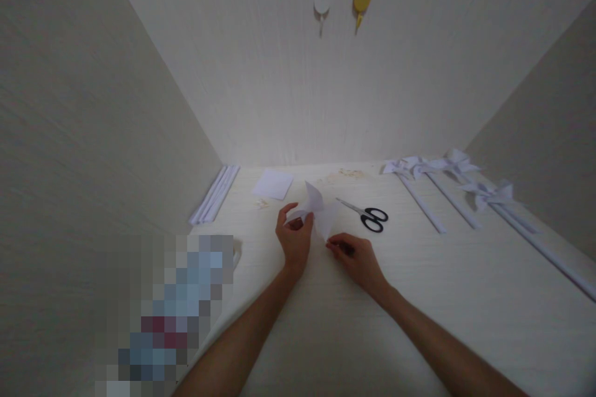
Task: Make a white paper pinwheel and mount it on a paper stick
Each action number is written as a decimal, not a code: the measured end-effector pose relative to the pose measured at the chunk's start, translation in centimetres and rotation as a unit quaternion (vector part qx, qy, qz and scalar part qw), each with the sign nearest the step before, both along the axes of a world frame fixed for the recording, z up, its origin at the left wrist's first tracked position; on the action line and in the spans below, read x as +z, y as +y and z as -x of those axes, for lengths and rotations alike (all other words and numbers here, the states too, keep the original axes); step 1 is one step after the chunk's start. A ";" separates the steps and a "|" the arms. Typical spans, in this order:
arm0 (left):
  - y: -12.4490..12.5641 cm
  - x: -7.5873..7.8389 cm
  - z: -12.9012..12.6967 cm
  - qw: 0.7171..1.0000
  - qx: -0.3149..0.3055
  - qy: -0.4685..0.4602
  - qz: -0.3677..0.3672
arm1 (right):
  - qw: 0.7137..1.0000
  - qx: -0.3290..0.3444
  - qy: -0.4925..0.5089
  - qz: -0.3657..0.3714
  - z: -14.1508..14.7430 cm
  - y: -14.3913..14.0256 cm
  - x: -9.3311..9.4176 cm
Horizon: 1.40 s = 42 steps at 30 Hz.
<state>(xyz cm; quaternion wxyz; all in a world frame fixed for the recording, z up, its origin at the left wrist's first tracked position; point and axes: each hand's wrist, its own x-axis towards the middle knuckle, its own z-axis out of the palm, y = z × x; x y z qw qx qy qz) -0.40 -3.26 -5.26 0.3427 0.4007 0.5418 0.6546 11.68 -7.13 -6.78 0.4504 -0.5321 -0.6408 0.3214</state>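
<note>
My left hand (294, 239) and my right hand (354, 259) both hold a white sheet of paper (321, 214), partly folded, just above the pale table (419, 298). The left hand pinches its left part with thumb and fingers. The right hand grips its lower right corner. Black-handled scissors (367, 215) lie on the table just right of the paper, blades pointing left and away.
A white paper square (272, 184) lies beyond the hands. White rolled sticks (215, 194) lie along the left wall. Several white paper pinwheels on sticks (447, 183) lie at the right. Two round hooks, white (321, 3) and yellow (362, 0), are on the back wall.
</note>
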 end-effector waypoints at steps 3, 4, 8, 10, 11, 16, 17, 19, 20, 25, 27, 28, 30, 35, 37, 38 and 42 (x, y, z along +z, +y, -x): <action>0.0 0.1 0.0 1.000 0.004 0.005 -0.004 | 1.000 0.005 -0.001 0.001 0.0 0.0 -0.2; 0.0 0.2 0.0 1.000 0.005 0.005 -0.004 | 1.000 0.007 -0.001 0.003 0.0 0.0 -0.2; -0.2 0.3 -0.1 1.000 0.003 0.002 0.000 | 1.000 0.006 -0.008 0.007 0.0 0.0 -0.2; -0.3 0.4 -0.1 1.000 0.000 0.007 -0.002 | 1.000 0.005 -0.012 0.005 0.0 0.1 -0.1; -0.3 0.4 -0.1 1.000 -0.001 0.009 -0.005 | 1.000 0.005 -0.015 0.003 0.0 0.1 -0.1; -0.2 0.3 -0.1 1.000 -0.005 0.011 -0.008 | 1.000 0.001 -0.029 0.007 0.0 0.0 -0.2; -0.2 0.3 -0.1 1.000 -0.003 0.013 -0.008 | 1.000 0.000 -0.027 0.009 0.0 0.0 -0.3; -0.1 0.2 -0.1 1.000 0.001 0.018 -0.006 | 1.000 -0.003 -0.020 0.011 0.0 0.1 -0.5; -0.1 0.1 -0.1 1.000 0.001 0.020 -0.004 | 1.000 -0.003 -0.017 0.011 0.0 0.1 -0.5; 0.1 -0.3 0.0 0.999 -0.005 0.041 0.003 | 1.000 -0.012 -0.007 -0.005 -0.1 0.2 -0.6; 0.0 -0.4 0.0 0.998 -0.014 0.057 0.007 | 1.000 -0.025 -0.005 -0.011 -0.1 0.1 -0.5; 0.0 -0.4 -0.1 0.998 -0.020 0.067 0.008 | 0.999 -0.030 -0.005 -0.014 -0.1 0.1 -0.4; -0.2 -0.4 -0.2 0.996 -0.033 0.087 0.007 | 0.999 -0.036 -0.006 -0.020 -0.2 0.0 -0.4; -0.4 -0.4 -0.4 0.991 -0.055 0.120 0.010 | 0.999 -0.032 -0.010 -0.033 -0.2 -0.1 -0.3; -0.4 -0.5 -0.4 0.989 -0.068 0.130 0.016 | 0.999 -0.032 -0.012 -0.037 -0.1 -0.1 -0.3; -0.4 -0.6 -0.4 0.988 -0.075 0.133 0.018 | 0.999 -0.032 -0.012 -0.038 0.0 -0.1 -0.2; -0.4 -0.8 -0.5 0.985 -0.096 0.139 0.018 | 0.998 -0.034 -0.007 -0.044 0.1 -0.1 -0.1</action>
